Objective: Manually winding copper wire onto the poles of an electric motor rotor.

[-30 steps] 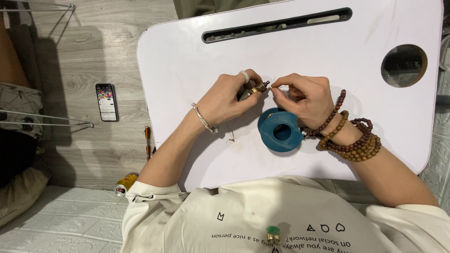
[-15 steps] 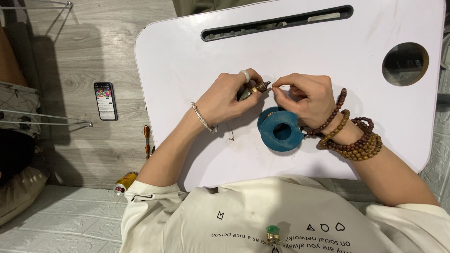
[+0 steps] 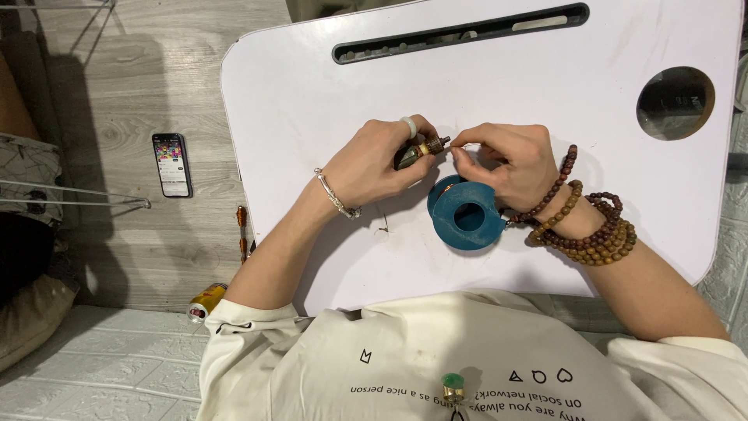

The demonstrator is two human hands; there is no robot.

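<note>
My left hand (image 3: 382, 160) grips a small dark bead piece with a brass tip (image 3: 419, 150) over the white lap table (image 3: 312, 93). A pale ring sits on one finger and a silver bracelet on the wrist. My right hand (image 3: 502, 160) pinches a thin thread end right at the bead's tip. Several brown bead bracelets (image 3: 588, 226) wrap my right wrist. A blue spool (image 3: 465, 214) lies on the table just below both hands, touching my right palm.
The table has a long dark slot (image 3: 460, 31) at the far edge and a round cup hole (image 3: 675, 103) at the right. On the wooden floor left lie a phone (image 3: 171, 164), a small can (image 3: 206, 301) and a thin brown stick (image 3: 242, 230).
</note>
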